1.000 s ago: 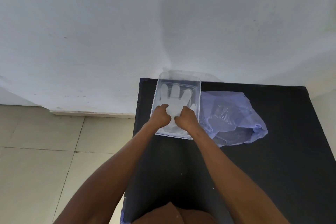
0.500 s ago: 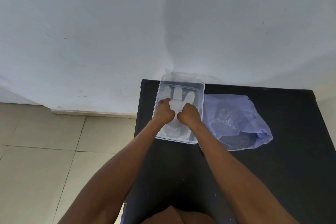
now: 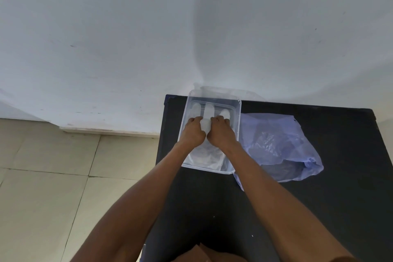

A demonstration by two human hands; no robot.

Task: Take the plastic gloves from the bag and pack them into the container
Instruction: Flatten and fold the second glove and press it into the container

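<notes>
A clear plastic container (image 3: 238, 125) stands at the far left corner of the black table (image 3: 319, 208). A translucent white plastic glove (image 3: 209, 155) lies flat inside it, its fingers pointing toward the wall. Both hands are in the container, side by side and touching. My left hand (image 3: 192, 133) and my right hand (image 3: 222, 134) have their fingers curled down on the glove at the base of its fingers. The glove's palm is hidden under them. The pale blue plastic bag (image 3: 274, 144) lies crumpled right of the container, touching its side.
A clear lid (image 3: 229, 91) leans behind the container against the white wall (image 3: 191, 27). The table's left edge runs just beside the container, with beige floor tiles (image 3: 53, 176) below. Bare black tabletop lies in front of and to the right of the bag.
Both hands have slid together along the glove, from its palm toward its fingers and the wall. The glove's fingers are now partly covered.
</notes>
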